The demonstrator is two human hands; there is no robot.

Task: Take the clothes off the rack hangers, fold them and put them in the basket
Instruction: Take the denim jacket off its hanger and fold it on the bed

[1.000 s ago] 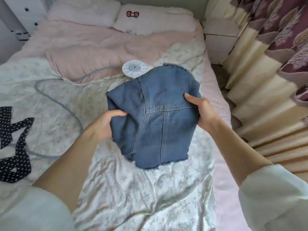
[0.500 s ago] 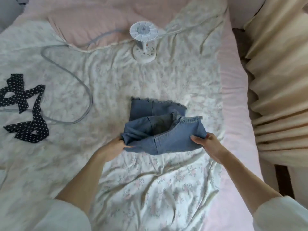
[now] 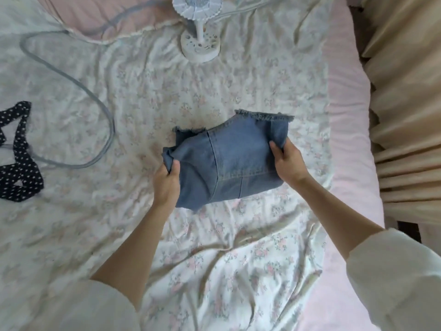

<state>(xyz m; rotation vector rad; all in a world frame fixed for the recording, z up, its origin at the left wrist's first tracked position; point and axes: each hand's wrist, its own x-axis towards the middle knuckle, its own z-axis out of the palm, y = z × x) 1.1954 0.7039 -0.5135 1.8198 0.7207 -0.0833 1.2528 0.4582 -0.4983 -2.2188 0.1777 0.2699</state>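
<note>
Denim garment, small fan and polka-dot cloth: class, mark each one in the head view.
denim garment [image 3: 238,163], head view, on its middle panel beside the seam.
small fan [image 3: 200,47], head view, on its round base.
polka-dot cloth [image 3: 22,173], head view, on its wide lower band.

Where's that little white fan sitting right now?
In the head view, the small white fan stands on the floral bedsheet at the top centre, just beyond the denim garment, with the grey cable looping off to its left.

Floral-sheeted bed [image 3: 119,235], beige curtain [image 3: 405,91]
</note>
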